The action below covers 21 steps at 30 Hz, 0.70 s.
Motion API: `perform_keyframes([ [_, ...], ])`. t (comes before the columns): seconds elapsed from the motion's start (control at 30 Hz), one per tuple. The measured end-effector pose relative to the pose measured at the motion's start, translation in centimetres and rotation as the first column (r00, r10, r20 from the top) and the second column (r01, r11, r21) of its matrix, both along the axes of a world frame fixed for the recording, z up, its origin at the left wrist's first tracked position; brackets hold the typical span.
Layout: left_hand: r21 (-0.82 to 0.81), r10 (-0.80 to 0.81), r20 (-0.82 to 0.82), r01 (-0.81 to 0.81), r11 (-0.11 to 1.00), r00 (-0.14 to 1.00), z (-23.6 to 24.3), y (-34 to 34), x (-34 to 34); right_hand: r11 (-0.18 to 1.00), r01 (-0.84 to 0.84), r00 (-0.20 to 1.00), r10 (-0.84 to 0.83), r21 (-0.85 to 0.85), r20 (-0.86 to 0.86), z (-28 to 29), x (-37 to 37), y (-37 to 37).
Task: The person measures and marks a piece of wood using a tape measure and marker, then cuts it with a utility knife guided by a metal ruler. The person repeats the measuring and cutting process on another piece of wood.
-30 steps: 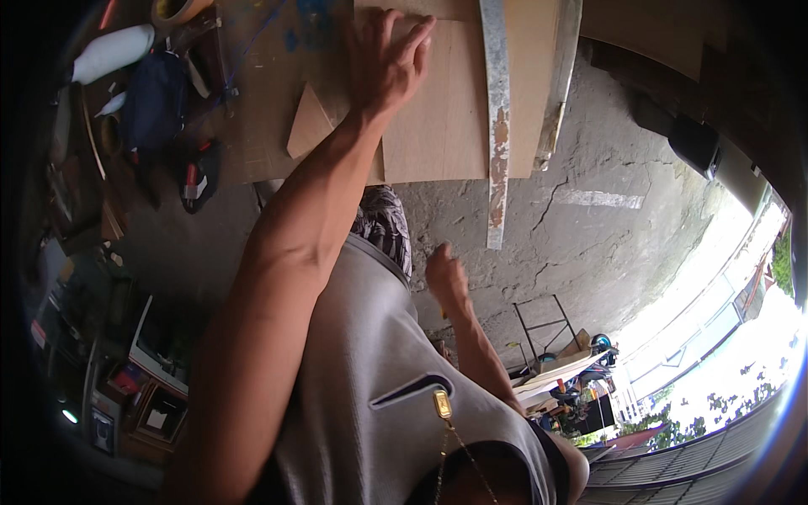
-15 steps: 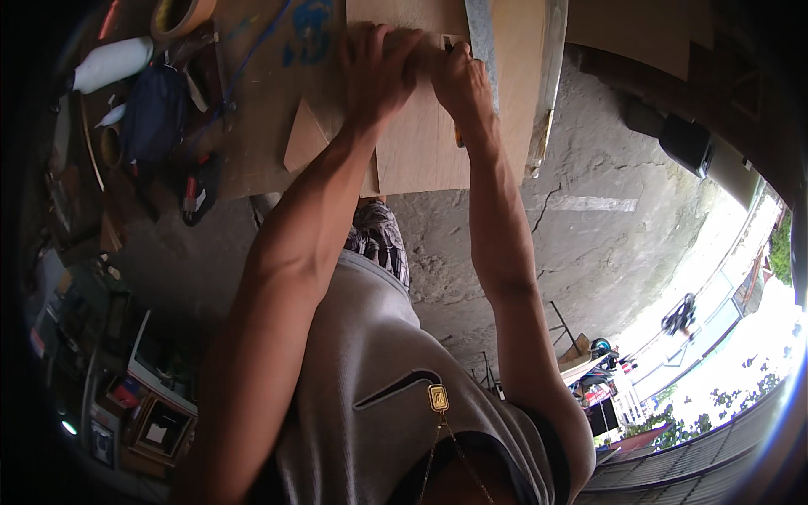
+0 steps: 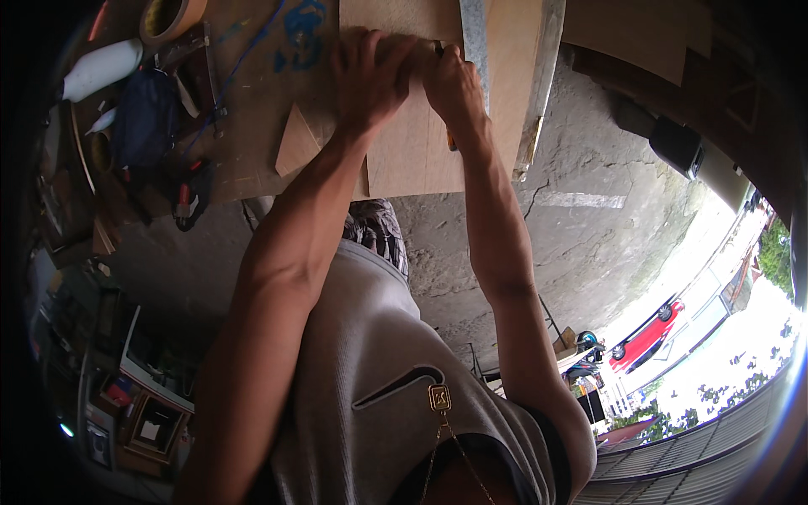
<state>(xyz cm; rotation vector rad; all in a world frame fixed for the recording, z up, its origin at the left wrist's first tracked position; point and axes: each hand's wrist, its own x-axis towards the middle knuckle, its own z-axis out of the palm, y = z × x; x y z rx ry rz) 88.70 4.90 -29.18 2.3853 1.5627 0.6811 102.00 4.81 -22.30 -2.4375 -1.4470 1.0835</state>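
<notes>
A sheet of thin plywood [image 3: 412, 164] lies on the workbench in front of me. My left hand [image 3: 369, 88] is spread flat on it, fingers apart and pressing down, holding nothing. Close to its right, my right hand [image 3: 454, 84] is closed around what looks like a utility knife. Only the knife's orange end [image 3: 452, 140] shows below the palm, with a small dark part by the fingertips; the blade is hidden. Along the right hand's outer side runs a grey metal straightedge [image 3: 475, 38], lying on the wood.
A triangular plywood offcut [image 3: 296, 143] lies left of my left forearm. Further left are a tape roll [image 3: 172, 17], a white bottle [image 3: 103, 69], a dark blue bag [image 3: 145, 118] and a red-and-black tool [image 3: 187, 198]. Cracked concrete floor [image 3: 572, 168] lies beyond the bench's right edge.
The whole view has shifted slightly. Both hands keep nearly the same places on the plywood and the same grips. Outside at the right, a red car has appeared where a dark motorcycle-like shape was.
</notes>
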Motion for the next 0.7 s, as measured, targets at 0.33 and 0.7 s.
perform_keyframes([
  [0.33, 0.099, 0.026, 0.012, -0.027, 0.995, 1.000, -0.5, 0.1, 0.2, 0.973, 0.009, 0.998, -0.024, -0.230, -0.062, -0.3, 0.5, 2.0],
  [0.7, 0.073, 0.046, 0.013, -0.047, 0.996, 0.999, 2.3, 0.0, 0.4, 0.995, -0.083, 0.996, 0.085, -0.053, 0.039, 0.2, -2.2, -9.8],
])
